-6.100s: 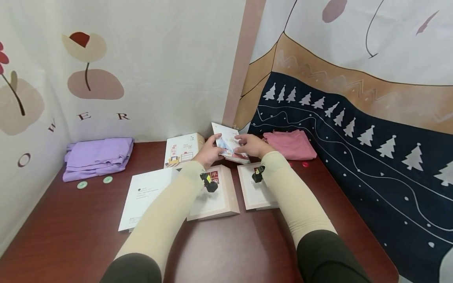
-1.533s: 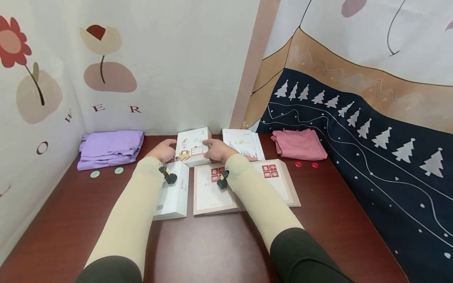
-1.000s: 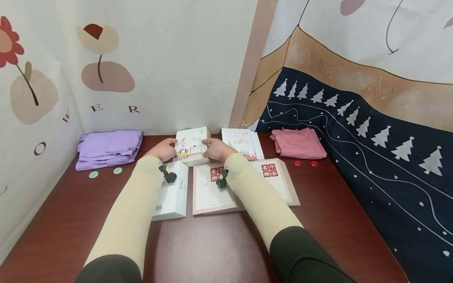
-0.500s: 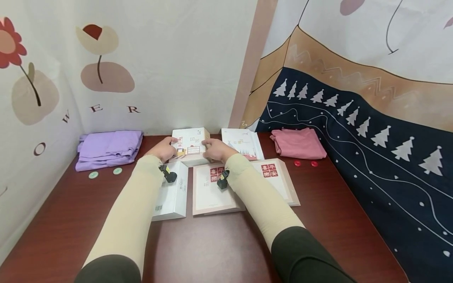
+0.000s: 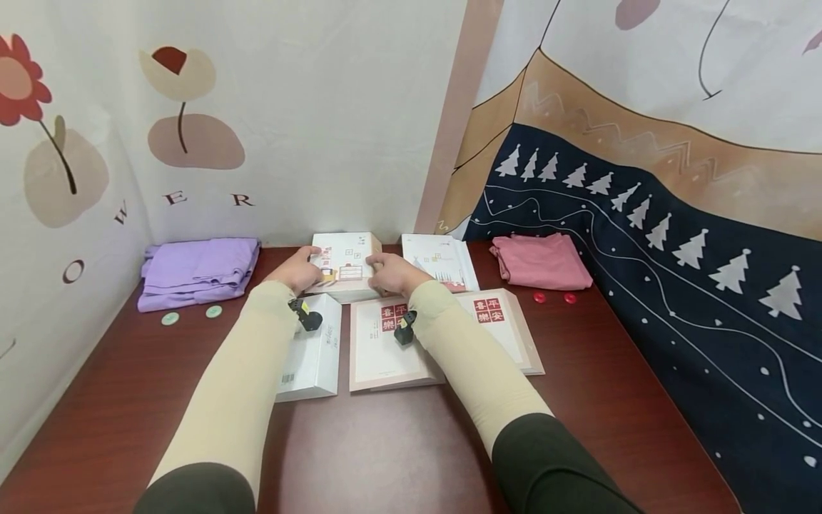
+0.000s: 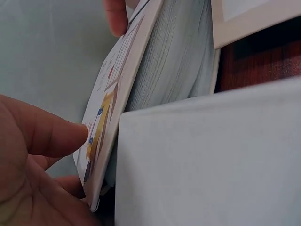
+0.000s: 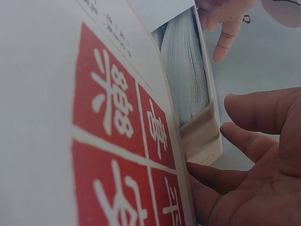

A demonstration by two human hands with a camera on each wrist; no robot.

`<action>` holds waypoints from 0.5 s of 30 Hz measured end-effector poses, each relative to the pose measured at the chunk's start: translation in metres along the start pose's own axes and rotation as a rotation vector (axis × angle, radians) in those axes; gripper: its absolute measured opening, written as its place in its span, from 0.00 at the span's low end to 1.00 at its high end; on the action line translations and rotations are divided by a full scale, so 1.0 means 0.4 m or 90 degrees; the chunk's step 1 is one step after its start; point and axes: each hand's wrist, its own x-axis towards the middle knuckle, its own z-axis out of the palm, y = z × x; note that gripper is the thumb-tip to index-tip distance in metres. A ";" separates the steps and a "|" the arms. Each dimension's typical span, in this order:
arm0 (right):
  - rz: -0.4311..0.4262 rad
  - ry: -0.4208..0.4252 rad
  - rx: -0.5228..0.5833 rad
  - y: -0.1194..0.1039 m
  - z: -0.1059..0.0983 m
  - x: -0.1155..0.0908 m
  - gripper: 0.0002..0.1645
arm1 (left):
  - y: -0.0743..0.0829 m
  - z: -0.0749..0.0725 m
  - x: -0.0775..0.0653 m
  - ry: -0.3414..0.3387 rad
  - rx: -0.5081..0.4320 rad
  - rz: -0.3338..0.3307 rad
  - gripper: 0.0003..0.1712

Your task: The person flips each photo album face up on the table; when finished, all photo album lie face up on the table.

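My left hand (image 5: 297, 271) and right hand (image 5: 397, 273) grip opposite sides of a thick book (image 5: 347, 265) with a cream spine, lying at the back of the table. The left thumb (image 6: 61, 139) presses on the illustrated cover while the other fingers bend around its edge. On the spine side, the right thumb (image 7: 249, 110) is at the cover and the fingers reach down beside it. The book's page block (image 6: 171, 56) faces me. Just in front of it lie a white book (image 5: 316, 353) and a book with red square characters (image 5: 379, 364), partly covered by my right forearm.
A second red-character book (image 5: 504, 332) adjoins the first on the right. Another white book (image 5: 437, 258) stands back right of the gripped one. Purple folded cloth (image 5: 199, 273) with green buttons (image 5: 214, 311) is left; pink cloth (image 5: 542, 260) with red buttons (image 5: 539, 297) is right.
Earlier both hands held the back-right white book, which now lies down. The front books have been pulled into a closer row. In the last second the gripped book shifted slightly left.
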 end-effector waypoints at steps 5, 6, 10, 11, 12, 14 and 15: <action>-0.007 0.006 0.034 0.001 -0.001 -0.011 0.39 | -0.012 -0.002 0.005 -0.004 -0.052 -0.008 0.48; -0.011 0.009 0.048 0.001 -0.001 -0.012 0.39 | -0.014 -0.001 0.006 -0.001 -0.061 -0.007 0.47; -0.033 0.008 0.112 0.003 -0.002 -0.019 0.38 | -0.018 0.007 0.007 0.021 -0.105 0.010 0.44; -0.041 0.009 0.123 0.003 -0.003 -0.020 0.37 | -0.018 0.010 0.006 0.028 -0.119 0.016 0.43; -0.049 0.010 0.135 0.002 -0.003 -0.022 0.36 | -0.017 0.013 0.005 0.038 -0.129 0.019 0.43; -0.069 0.022 0.139 -0.002 -0.004 -0.027 0.34 | -0.013 0.021 0.000 0.050 -0.162 0.024 0.43; -0.080 0.030 0.136 -0.005 -0.006 -0.030 0.34 | -0.010 0.024 -0.004 0.053 -0.176 0.027 0.43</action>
